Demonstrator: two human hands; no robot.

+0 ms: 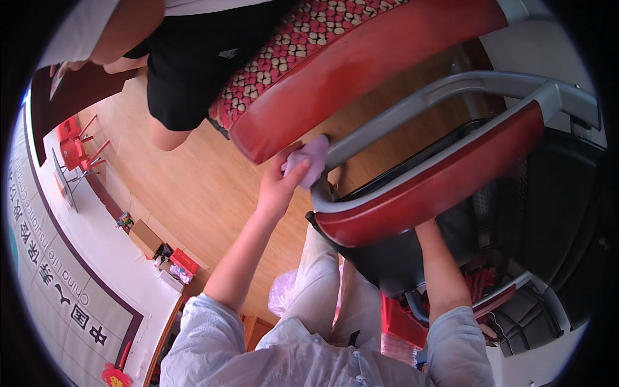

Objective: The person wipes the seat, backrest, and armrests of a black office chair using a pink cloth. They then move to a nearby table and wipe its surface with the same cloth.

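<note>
My left hand [285, 176] grips a bunched lilac cloth [314, 159] against the front bend of a grey metal armrest frame [387, 118]. The end of another red armrest [329, 87] lies just above that hand. A glossy red armrest pad [430, 179] caps the near side of the frame. My right forearm [437, 261] reaches up beneath this pad, and the hand itself is hidden behind it. Below the pad is a black chair seat [401, 263], in front of my legs.
Someone in black shorts [181, 72] sits on a patterned seat cushion [285, 58]. Black chair backs [561, 208] stand at right. Along the left wall are red folding chairs [75, 145], a cardboard box [145, 237] and a banner with writing [63, 285]. A plastic bag [283, 292] lies by my legs.
</note>
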